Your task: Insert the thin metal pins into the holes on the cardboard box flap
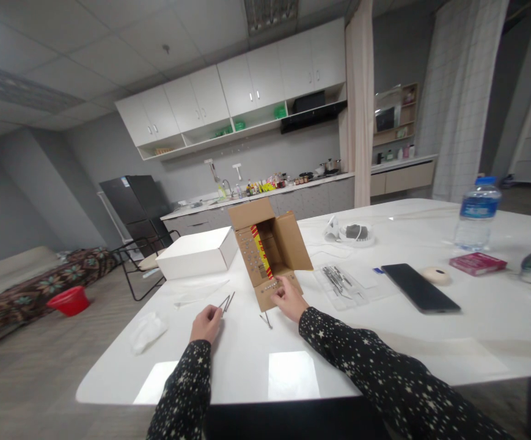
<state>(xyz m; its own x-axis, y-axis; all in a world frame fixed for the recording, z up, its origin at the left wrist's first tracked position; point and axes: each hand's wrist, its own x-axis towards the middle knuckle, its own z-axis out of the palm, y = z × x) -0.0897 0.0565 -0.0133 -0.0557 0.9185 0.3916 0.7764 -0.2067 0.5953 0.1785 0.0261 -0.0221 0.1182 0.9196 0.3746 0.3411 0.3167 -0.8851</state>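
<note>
Lower centre: left hand (206, 324) appears to pinch slender dark metal rods (228, 302); right hand (289, 298), grip indeterminable, meets the open brown cardboard box (275, 244) at centre. Apparent step: working its lower flap (266, 298); next move calls for steadying it.

Plain brown is seen on the cardboard box (252, 211); its strip (261, 252) is marked in yellow and red. Dark grey is noted on the thin rods (231, 300). The sleeves (357, 354) are patterned with pale stars on black. The tabletop (242, 366) is finished in white; the bottle cap (485, 181) is coloured blue.
</note>
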